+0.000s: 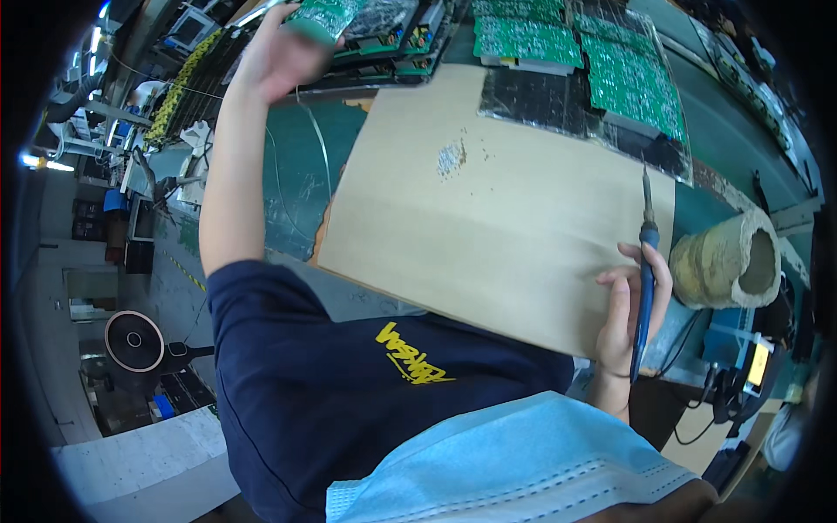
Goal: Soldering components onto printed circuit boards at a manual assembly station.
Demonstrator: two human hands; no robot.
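Note:
At the upper left my left hand is stretched out, closed on a green circuit board near stacked boards; part of the hand is blurred. My right hand holds a soldering iron by its blue handle, its thin tip pointing away from me. Below the iron's tip lies the right side of a tan board sheet covering the bench. A small heap of silvery bits sits on the sheet, with a few specks scattered beside it.
Green circuit boards lie on a black tray at the far right, and more boards are stacked at the far middle. A rough, tan hollow cylinder stands right of my right hand. A fan is at the left.

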